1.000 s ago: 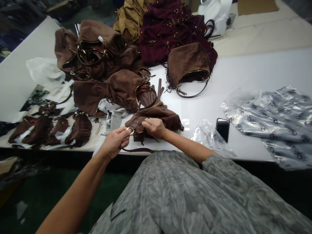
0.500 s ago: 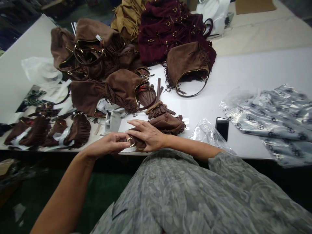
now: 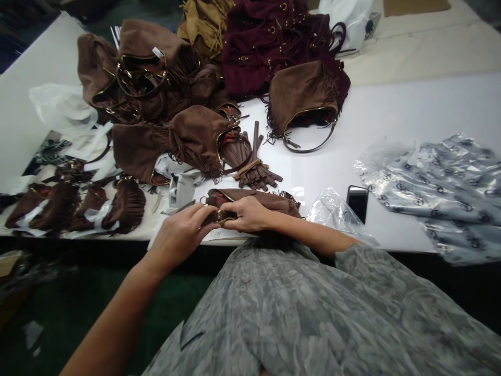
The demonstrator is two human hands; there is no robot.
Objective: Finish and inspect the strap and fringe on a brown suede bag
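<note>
Bare table (image 3: 313, 167) stretched right beyond the edge-side brown bag (image 3: 274, 201) — soft, fringed — left hand (image 3: 182, 230) and right hand (image 3: 248, 214) pinching its gold hardware (image 3: 221, 215).

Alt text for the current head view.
Two bare hands, left and right, work at the metal fitting of a brown suede bag at a white table's edge; fringed brown bags, a burgundy pile, a phone and printed plastic packaging lie around.

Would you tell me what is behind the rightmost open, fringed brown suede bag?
Around the upper edge of the bag, a maroon suede pile with gold fittings shows; whatever lies directly behind is hidden.
</note>
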